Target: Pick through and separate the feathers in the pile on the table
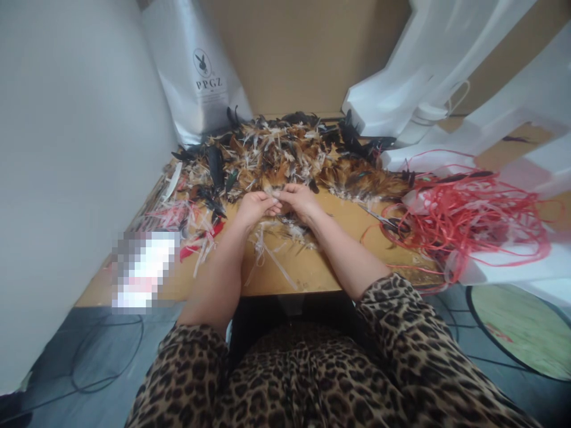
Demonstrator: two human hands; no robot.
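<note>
My left hand (257, 208) and my right hand (300, 201) meet above the table, fingertips pinched together at the pale base of a golden-brown feather (273, 178). Whether it is one feather or a small bunch, I cannot tell. Just beyond my fingers spreads a big heap of brown, black and white feathers (267, 145). Loose fluff and small feathers (292, 232) lie below my wrists, beside strips of whitish ribbon (276, 266). Scissors (384, 220) rest to the right of my right hand, partly under red strands.
A tangle of red ribbon (477, 214) covers the table's right side. A silver bag (200, 71) stands back left, and white packaging (392, 95) back right. A blurred bright object (149, 261) is at the left edge of the wooden table (330, 270). Cables (107, 380) lie on the floor.
</note>
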